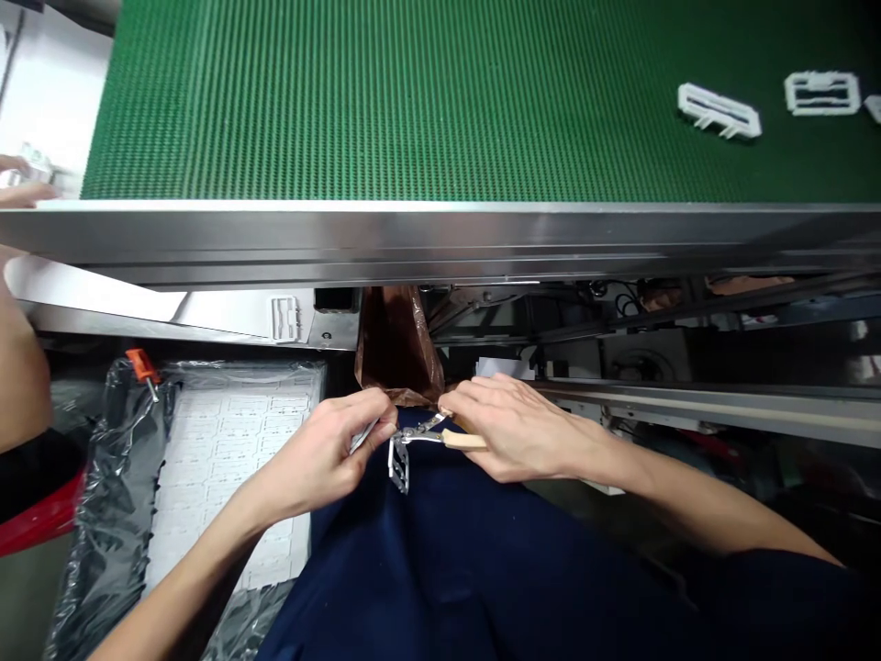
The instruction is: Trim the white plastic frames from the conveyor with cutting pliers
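Two hands met before the brown bag [399,344]: our left hand [337,445] pinched a white piece [363,436], our right hand [513,431] gripped the pliers [464,441]. Steadying the white frame [398,468] dangling at their tips seemed wise.

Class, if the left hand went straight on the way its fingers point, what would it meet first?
Most likely the pliers in the right hand: their head lies just beyond the left hand, though depth is unclear and they may already touch.
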Motion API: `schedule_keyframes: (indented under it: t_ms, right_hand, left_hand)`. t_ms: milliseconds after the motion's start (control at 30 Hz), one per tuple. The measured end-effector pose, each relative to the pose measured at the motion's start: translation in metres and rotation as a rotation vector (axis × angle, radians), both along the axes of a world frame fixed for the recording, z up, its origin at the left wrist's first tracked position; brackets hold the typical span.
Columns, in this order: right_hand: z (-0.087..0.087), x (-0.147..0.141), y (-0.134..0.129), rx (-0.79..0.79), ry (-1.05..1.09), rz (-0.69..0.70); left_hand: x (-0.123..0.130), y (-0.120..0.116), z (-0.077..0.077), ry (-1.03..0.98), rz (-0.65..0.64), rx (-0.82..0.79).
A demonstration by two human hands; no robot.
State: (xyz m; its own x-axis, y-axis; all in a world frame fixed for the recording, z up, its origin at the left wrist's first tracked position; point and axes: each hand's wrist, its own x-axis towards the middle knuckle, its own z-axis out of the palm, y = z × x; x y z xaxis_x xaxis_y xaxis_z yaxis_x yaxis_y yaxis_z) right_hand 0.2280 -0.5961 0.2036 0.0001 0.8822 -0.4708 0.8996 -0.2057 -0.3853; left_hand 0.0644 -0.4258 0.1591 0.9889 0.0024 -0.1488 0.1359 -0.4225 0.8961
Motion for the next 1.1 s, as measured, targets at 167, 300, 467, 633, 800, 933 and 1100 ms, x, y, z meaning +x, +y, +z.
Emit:
schedule_keyframes:
  t_ms: [167, 300, 467, 633, 800, 933, 1100]
  right_hand:
    - [0.011, 0.005, 0.006, 0.010, -0.108, 0.123]
    - [0.018, 0.007, 0.010, 0.067, -0.225, 0.216]
    - [0.026, 0.010, 0.024, 0.037, -0.220, 0.259]
    - [0.018, 0.014, 0.029, -0.059, -0.131, 0.219]
    - [-0.002, 0.014, 0.018, -0.106, 0.084, 0.025]
    - [-0.018, 0.015, 0.005, -0.153, 0.284, -0.205]
    - [-0.037, 0.016, -0.008, -0.130, 0.410, -0.537]
  left_hand:
    - [0.002, -0.001, 0.001, -0.008, -0.010, 0.030]
    - [0.005, -0.002, 0.001, 0.004, -0.013, 0.035]
    - [0.006, -0.005, -0.001, 0.030, -0.019, 0.024]
    - [0.006, -0.008, -0.006, 0.057, 0.032, -0.035]
    - [0.003, -0.005, -0.015, 0.134, 0.147, -0.247]
    - [-0.008, -0.004, -0.038, 0.255, 0.177, -0.760]
    - [-0.012, -0.012, -0.064, 0.351, 0.182, -1.074]
